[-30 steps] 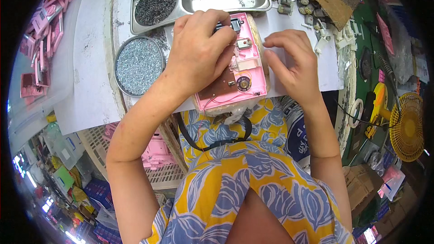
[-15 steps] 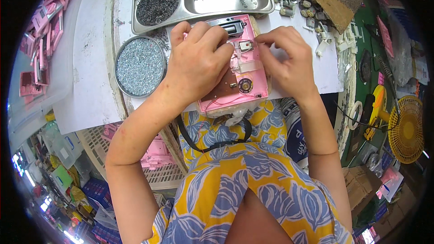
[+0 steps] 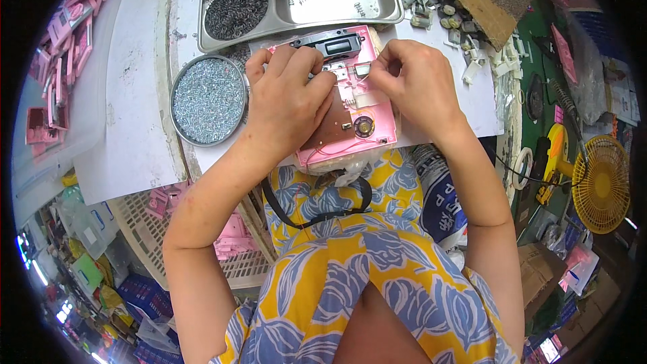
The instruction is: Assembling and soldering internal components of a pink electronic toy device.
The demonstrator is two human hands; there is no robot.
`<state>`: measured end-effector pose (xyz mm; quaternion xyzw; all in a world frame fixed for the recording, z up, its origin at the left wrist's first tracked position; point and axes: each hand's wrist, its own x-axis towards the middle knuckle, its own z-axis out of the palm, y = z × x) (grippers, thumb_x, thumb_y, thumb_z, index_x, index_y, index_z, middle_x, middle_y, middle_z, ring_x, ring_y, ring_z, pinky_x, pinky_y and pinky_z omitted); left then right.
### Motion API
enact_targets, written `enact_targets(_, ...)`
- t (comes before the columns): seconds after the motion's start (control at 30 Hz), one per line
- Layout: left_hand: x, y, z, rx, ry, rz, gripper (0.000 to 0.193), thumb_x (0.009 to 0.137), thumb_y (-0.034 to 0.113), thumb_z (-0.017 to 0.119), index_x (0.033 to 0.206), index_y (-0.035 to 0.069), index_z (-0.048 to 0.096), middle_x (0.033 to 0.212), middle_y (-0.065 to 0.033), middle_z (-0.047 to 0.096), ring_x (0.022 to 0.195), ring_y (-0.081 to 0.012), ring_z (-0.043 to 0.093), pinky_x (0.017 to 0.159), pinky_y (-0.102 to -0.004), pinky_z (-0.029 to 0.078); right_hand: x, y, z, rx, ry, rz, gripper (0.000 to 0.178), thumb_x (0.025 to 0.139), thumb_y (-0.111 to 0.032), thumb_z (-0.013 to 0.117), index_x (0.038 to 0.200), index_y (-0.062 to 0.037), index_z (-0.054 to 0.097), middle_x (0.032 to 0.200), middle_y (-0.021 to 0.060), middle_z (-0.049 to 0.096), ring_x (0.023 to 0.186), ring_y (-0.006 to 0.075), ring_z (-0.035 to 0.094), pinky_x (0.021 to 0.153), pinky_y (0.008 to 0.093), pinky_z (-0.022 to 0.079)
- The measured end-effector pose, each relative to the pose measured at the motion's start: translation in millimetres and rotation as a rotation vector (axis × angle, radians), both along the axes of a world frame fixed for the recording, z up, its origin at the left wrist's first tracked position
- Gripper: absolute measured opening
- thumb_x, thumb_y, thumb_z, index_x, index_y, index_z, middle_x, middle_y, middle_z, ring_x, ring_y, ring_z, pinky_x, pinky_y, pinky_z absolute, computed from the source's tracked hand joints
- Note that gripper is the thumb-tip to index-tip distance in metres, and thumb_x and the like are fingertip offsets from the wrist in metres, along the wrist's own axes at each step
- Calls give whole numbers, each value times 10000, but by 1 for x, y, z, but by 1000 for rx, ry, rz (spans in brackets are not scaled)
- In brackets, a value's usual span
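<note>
A pink plastic housing with parts fitted inside lies in front of me at the table's near edge. It carries a black cassette-door-like part, a brown circuit board, a small round speaker and thin red wires. My left hand lies over its left side, fingers curled, fingertips by the small white parts in the middle. At the right edge, my right hand pinches thumb against fingers beside a small white-and-metal part. Whatever lies between the fingertips of either hand is too small or hidden.
A round tin of small silvery screws stands left of the housing. Behind is a metal tray with dark springs or screws. Small motors and cardboard lie at back right. A yellow fan stands at far right.
My right hand has moved slightly left, over the housing's right edge, and its fingers have drawn together. My left hand has shifted slightly toward me. The view has shifted a little.
</note>
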<state>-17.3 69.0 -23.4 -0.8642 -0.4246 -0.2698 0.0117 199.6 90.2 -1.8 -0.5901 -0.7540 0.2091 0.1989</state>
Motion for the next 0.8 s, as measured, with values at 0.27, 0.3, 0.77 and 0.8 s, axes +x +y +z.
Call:
enact_targets(0.27, 2, 0, -5, 22, -4, -17, 95, 782, 166, 751, 854, 145, 693, 957, -4, 599, 916, -208, 572, 878, -402, 328, -12, 0, -3, 337, -374, 145, 172, 809, -192, 688, 847, -24, 674, 807, 176, 678, 811, 319, 679, 712, 450, 523)
enact_targets(0.3, 1, 1, -6, 35, -10, -13, 93, 783, 167, 750, 852, 142, 692, 960, -4, 603, 919, -207, 574, 882, -403, 329, -9, 0, 1, 241, -281, 130, 168, 816, -190, 686, 850, -26, 679, 810, 169, 683, 802, 314, 682, 710, 444, 525)
enact_targets(0.77, 4, 2, -8, 56, 40, -42, 379, 844, 207, 620, 1204, 271, 721, 1043, -3, 592, 953, -183, 559, 894, -394, 334, 1, -1, 4, 92, -134, 60, 211, 817, -277, 708, 801, -69, 734, 758, 120, 719, 697, 310, 704, 641, 414, 555)
enact_targets(0.8, 4, 2, -9, 58, 54, -39, 379, 849, 215, 611, 1208, 271, 717, 1055, -5, 589, 969, -184, 555, 899, -397, 334, 0, 0, 6, 77, -156, 66, 216, 818, -284, 709, 803, -70, 735, 759, 122, 718, 702, 316, 704, 642, 419, 557)
